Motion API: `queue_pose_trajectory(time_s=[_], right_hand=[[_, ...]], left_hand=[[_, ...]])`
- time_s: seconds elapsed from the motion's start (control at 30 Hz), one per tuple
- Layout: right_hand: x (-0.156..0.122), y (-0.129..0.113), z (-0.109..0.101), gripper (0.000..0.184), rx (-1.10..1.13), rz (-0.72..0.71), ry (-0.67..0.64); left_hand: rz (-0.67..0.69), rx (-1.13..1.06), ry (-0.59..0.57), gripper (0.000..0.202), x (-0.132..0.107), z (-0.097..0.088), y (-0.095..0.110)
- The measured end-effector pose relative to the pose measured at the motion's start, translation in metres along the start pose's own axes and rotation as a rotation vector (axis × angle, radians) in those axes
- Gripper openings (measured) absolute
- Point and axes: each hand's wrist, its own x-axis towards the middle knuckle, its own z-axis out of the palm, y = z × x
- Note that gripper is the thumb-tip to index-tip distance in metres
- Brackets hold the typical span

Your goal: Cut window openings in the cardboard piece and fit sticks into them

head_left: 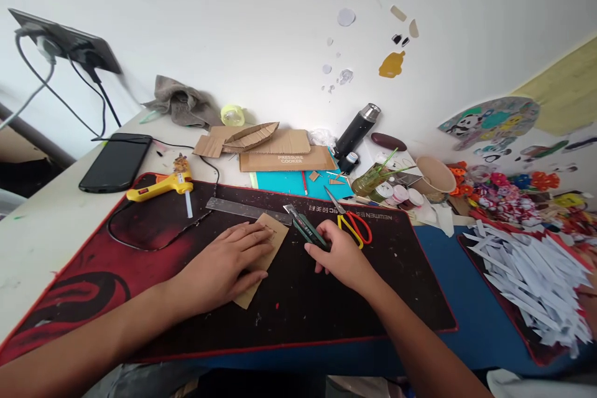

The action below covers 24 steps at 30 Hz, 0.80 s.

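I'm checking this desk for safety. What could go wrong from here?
The utility knife in the right hand has its blade end close to the left hand on the cardboard; a slip might cut fingers. The black cord loops over the mat near the left forearm and could snag. The scissors, beside the right hand, might get knocked.

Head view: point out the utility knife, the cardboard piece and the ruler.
Utility knife (306, 229): head view, dark green handle.
Cardboard piece (278, 229): head view, near its upper end.
Ruler (247, 209): head view, about mid-length.
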Motion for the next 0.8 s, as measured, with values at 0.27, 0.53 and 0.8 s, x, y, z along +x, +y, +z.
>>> queue_pose_trajectory(time_s=[0.27, 0.53, 0.8], right_hand=[[0.020, -0.006, 0.018, 0.032, 0.373, -0.012, -0.069], [0.019, 0.001, 0.005, 0.043, 0.402, -0.113, -0.034], [-0.006, -0.009, -0.014, 0.047, -0.240, -0.227, -0.087]], left_hand=[[-0.015, -0.001, 0.039, 0.042, 0.039, 0.001, -0.023], [0.013, 0.110, 0.003, 0.036, 0.030, 0.012, -0.001], [0.160, 0.137, 0.045, 0.031, 0.014, 0.011, -0.009]])
